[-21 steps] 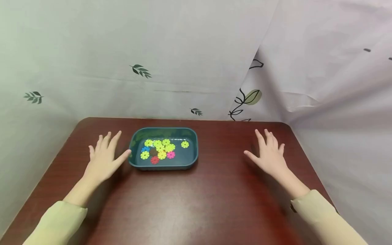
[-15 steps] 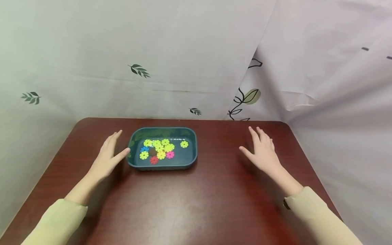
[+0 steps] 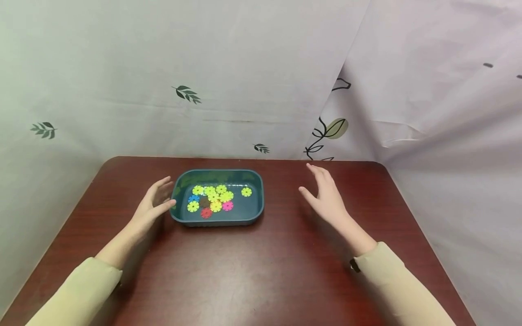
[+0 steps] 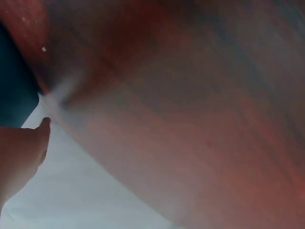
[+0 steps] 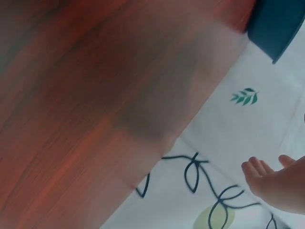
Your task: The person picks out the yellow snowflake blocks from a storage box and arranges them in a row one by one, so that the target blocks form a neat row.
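A dark teal plastic tray sits on the table, left of centre in the head view. In it lie several flat notched discs shaped like flowers: mostly yellow discs, plus a blue disc, a brown one, a red disc and a pink disc. My left hand is at the tray's left end, its thumb tip at the rim; whether it touches cannot be told. To the right of the tray, apart from it, my right hand hovers with extended fingers and holds nothing.
The reddish-brown wooden table has rounded far corners. Pale cloth with leaf prints hangs behind it and along both sides. A dark band shows at the right sleeve cuff.
My right hand has moved left towards the tray. The left hand has turned, its fingers drawing nearer the tray's left end. The tray and discs stay where they were.
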The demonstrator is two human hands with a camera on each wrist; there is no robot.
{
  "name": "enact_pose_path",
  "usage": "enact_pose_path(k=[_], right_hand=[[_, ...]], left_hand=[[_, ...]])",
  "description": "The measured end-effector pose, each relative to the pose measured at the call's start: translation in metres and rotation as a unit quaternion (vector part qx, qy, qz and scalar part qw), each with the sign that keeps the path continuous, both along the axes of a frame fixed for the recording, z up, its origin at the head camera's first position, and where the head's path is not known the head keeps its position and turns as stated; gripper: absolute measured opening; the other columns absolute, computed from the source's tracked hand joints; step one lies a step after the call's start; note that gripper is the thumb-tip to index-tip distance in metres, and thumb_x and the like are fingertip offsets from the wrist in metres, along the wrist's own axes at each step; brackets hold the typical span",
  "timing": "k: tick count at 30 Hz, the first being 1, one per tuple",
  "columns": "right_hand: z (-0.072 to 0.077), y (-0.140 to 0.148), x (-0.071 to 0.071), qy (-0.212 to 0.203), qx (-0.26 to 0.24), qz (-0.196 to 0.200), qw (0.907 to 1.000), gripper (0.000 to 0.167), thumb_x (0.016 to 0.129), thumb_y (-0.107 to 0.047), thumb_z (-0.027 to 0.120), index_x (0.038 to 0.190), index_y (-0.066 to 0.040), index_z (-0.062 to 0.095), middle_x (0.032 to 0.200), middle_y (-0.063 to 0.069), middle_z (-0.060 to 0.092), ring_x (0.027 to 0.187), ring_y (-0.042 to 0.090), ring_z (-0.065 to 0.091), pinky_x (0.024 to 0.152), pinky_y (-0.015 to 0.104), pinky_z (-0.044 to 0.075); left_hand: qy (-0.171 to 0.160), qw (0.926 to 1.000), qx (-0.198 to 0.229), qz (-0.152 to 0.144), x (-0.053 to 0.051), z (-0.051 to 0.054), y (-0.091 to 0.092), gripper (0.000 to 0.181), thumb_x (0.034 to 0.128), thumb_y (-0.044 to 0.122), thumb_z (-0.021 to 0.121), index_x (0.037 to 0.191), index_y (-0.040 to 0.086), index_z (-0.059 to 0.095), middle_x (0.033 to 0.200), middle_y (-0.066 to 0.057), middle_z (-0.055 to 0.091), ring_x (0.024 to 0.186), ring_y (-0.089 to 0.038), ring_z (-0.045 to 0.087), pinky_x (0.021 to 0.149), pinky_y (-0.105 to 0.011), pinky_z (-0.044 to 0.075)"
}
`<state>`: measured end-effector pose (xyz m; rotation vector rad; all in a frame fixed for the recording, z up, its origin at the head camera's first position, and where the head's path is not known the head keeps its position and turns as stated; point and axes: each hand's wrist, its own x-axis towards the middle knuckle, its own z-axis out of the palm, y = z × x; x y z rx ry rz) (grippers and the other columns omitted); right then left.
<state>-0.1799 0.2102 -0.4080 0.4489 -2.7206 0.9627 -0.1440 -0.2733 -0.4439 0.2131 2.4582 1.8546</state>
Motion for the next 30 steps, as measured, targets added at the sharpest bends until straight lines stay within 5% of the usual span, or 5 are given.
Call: enact_pose_path(k=[7, 12, 17, 25, 30], right_hand=[[-0.001, -0.029, 0.0, 0.01, -0.03, 0.036, 0.9989, 0.069, 0.099, -0.019, 0.075, 0.161, -0.011, 0.044, 0.157, 0.017, 0.049, 0.14, 0.036, 0.052, 0.118, 0.058, 0.043], [-0.002, -0.05, -0.001, 0.017, -0.043, 0.064, 0.9968, 0.065, 0.098, -0.017, 0.076, 0.157, -0.011, 0.049, 0.153, 0.015, 0.054, 0.137, 0.033, 0.055, 0.116, 0.057, 0.046], [-0.002, -0.073, -0.002, 0.024, -0.051, 0.094, 0.994, 0.061, 0.098, -0.017, 0.076, 0.154, -0.008, 0.052, 0.149, 0.014, 0.057, 0.134, 0.032, 0.058, 0.114, 0.054, 0.05], [-0.003, -0.108, -0.006, 0.005, -0.088, 0.142, 0.986, 0.048, 0.098, -0.009, 0.076, 0.144, -0.005, 0.062, 0.138, 0.01, 0.066, 0.13, 0.027, 0.064, 0.113, 0.047, 0.053], [-0.005, -0.129, -0.013, -0.026, -0.117, 0.163, 0.9792, 0.042, 0.097, -0.006, 0.077, 0.138, -0.003, 0.066, 0.132, 0.011, 0.069, 0.124, 0.026, 0.068, 0.109, 0.043, 0.056]], left_hand=[[-0.06, 0.988, 0.141, -0.013, -0.008, -0.013, -0.005, 0.068, 0.108, 0.005, 0.056, 0.167, 0.02, 0.026, 0.162, 0.002, 0.04, 0.134, 0.003, 0.045, 0.1, -0.012, 0.042], [-0.07, 0.9825, 0.172, -0.015, -0.012, -0.018, -0.004, 0.065, 0.1083, 0.004, 0.055, 0.166, 0.018, 0.029, 0.156, 0.008, 0.045, 0.13, 0.005, 0.052, 0.099, -0.013, 0.044], [-0.077, 0.9692, 0.233, -0.014, -0.017, -0.023, -0.006, 0.055, 0.1079, -0.001, 0.051, 0.157, 0.02, 0.041, 0.141, 0.018, 0.055, 0.126, 0.003, 0.059, 0.1, -0.014, 0.048], [-0.092, 0.9536, 0.286, -0.021, -0.018, -0.028, -0.004, 0.045, 0.1083, -0.001, 0.047, 0.144, 0.024, 0.056, 0.14, 0.017, 0.063, 0.13, 0.003, 0.058, 0.102, -0.015, 0.047], [-0.088, 0.9513, 0.294, -0.028, -0.018, -0.03, -0.005, 0.042, 0.1084, -0.001, 0.047, 0.138, 0.026, 0.059, 0.138, 0.016, 0.064, 0.127, 0.001, 0.058, 0.101, -0.016, 0.047]])
